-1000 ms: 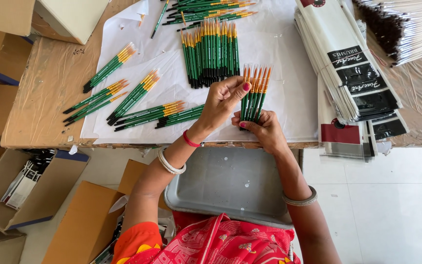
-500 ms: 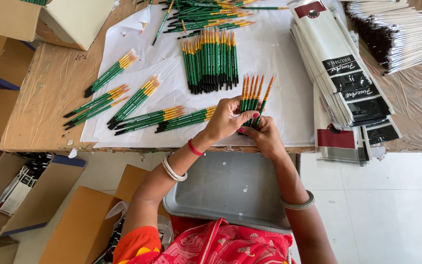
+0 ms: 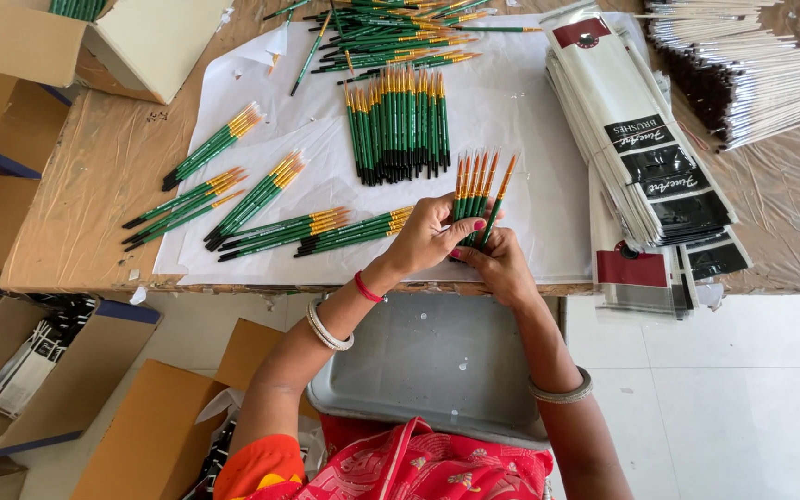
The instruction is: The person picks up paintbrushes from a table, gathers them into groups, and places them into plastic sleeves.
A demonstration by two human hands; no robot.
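Cardboard boxes [image 3: 11, 111] flank the table — grey tray [image 3: 437, 361] below, white-handled brushes [image 3: 743, 69] far right.

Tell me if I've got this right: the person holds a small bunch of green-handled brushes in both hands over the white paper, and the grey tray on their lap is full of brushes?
Not quite. The head view shows the grey tray empty. The rest holds: the left hand and right hand together hold a small bunch of green-handled brushes over the white paper.

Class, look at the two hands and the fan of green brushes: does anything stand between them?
Nothing visible does. The left hand and right hand already grip the fan of green brushes directly, over the white paper.
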